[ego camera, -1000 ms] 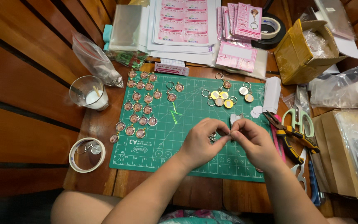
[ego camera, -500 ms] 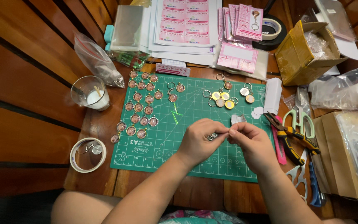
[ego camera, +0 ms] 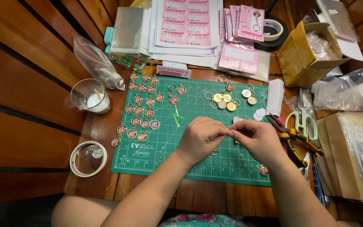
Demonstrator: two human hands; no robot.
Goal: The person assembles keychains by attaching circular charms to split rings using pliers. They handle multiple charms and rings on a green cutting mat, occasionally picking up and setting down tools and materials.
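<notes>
I watch both hands meet over the green mat (ego camera: pixel 160 138) on the counter: left hand (ego camera: pixel 200 138) and right hand (ego camera: pixel 257 141) pinch one small ring (ego camera: pixel 213 150) (mostly hidden) between touching fingertips, left hand nearer the part that hangs below.

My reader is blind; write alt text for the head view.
Left hand and right hand pinch a small keyring piece together over a green cutting mat. Round pendant keyrings lie in rows on the mat's left.
</notes>
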